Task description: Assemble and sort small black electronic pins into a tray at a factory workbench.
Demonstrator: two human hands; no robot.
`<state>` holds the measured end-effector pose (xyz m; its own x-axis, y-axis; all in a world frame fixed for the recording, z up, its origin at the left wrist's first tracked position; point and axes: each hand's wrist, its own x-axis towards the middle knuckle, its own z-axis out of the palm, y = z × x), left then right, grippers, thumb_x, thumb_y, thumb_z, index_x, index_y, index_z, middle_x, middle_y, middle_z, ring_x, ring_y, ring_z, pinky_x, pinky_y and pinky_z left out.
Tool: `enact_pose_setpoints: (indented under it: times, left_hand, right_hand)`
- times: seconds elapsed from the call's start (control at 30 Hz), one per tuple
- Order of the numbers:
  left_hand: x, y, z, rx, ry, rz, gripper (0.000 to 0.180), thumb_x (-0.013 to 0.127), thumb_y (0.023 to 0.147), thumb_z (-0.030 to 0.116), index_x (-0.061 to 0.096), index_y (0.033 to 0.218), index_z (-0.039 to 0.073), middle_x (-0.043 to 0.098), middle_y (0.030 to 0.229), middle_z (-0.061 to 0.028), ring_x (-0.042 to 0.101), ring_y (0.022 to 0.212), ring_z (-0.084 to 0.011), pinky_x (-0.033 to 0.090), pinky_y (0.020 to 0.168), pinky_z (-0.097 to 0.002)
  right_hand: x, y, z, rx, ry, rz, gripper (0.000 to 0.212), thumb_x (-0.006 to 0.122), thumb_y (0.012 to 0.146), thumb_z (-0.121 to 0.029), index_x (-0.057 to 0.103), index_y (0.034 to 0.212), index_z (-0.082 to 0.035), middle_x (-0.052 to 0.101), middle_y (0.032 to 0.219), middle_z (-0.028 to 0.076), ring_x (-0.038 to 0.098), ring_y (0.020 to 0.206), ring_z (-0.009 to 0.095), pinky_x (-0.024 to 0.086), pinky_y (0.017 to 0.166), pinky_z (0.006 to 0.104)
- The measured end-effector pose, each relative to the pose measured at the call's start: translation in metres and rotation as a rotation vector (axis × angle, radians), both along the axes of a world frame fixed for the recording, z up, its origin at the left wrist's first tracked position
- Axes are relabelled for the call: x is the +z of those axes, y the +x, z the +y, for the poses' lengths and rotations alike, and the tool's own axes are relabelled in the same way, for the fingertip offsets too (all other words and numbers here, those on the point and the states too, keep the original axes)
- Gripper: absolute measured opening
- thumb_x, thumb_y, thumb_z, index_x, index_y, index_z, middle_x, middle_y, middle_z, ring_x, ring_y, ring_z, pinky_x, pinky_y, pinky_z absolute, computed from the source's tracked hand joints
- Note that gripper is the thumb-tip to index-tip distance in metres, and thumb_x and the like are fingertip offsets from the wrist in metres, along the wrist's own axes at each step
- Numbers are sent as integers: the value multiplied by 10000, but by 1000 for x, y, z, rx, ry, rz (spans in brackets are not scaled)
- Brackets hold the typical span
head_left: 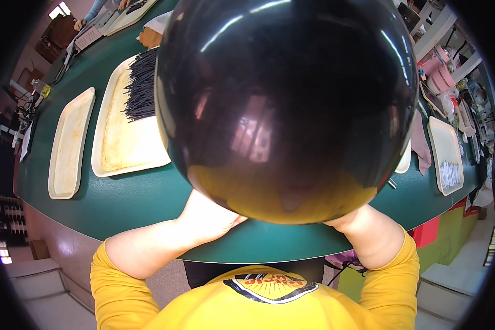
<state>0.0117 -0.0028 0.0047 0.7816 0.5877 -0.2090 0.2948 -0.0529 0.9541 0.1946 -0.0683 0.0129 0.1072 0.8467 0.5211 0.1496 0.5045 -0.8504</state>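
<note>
Balloon (286, 104), centre of frame: glossy black, thinning to translucent amber-yellow along its lower edge, white light streaks on top. Table (137, 201): dark green. Trays, left (71, 143) and centre-left (126, 143): cream, stained tan. Strips (140, 88) on the centre-left tray: black. Sleeves (115, 286), bottom: mustard yellow. Cloth (421, 143), right: dusty pink. Bin (426, 231), lower right: red.
</note>
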Motion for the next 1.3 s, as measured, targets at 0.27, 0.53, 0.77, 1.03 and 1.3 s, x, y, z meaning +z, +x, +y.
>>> enact_pose_setpoints:
  times: [0.27, 0.53, 0.77, 1.03, 1.3]
  left_hand:
    - [1, 1, 1, 57, -297, -66, 117, 626, 734, 61, 541, 805, 24, 508, 607, -37, 488, 539, -123, 402, 475, -259]
    - [1, -2, 1, 42, -217, -30, 193, 644, 731, 74, 576, 901, 15, 596, 798, -72, 574, 715, -176, 464, 621, -288]
    - [3, 2, 0, 98, -83, -32, 208, 644, 724, 45, 583, 920, 10, 613, 856, -89, 590, 778, -186, 475, 673, -291]
    - [-3, -1, 1, 142, 81, -252, 195, 629, 730, 16, 588, 920, -3, 623, 878, -95, 596, 789, -176, 478, 683, -287]
    - [-7, -1, 1, 124, -27, -160, 173, 601, 752, 27, 588, 922, 2, 621, 869, -100, 600, 793, -196, 477, 692, -295]
  right_hand:
    - [2, 3, 1, -53, -41, -214, 114, 493, 673, 51, 554, 767, 25, 502, 553, 26, 427, 441, 70, 334, 419, 218]
    - [5, 0, 0, -56, -94, -187, 137, 490, 686, 50, 554, 805, 31, 491, 542, 7, 412, 435, 54, 324, 412, 214]
    - [9, -6, 1, -61, -87, -51, 145, 494, 681, 39, 563, 809, 34, 502, 543, 32, 408, 419, 65, 315, 402, 226]
    - [-1, 7, 6, -5, 19, -195, 107, 497, 689, 37, 541, 785, 43, 482, 527, 41, 409, 405, 90, 312, 400, 231]
    - [-17, -8, 3, 92, -214, 409, 138, 461, 764, 56, 537, 877, 29, 527, 649, -3, 433, 535, 17, 335, 454, 182]
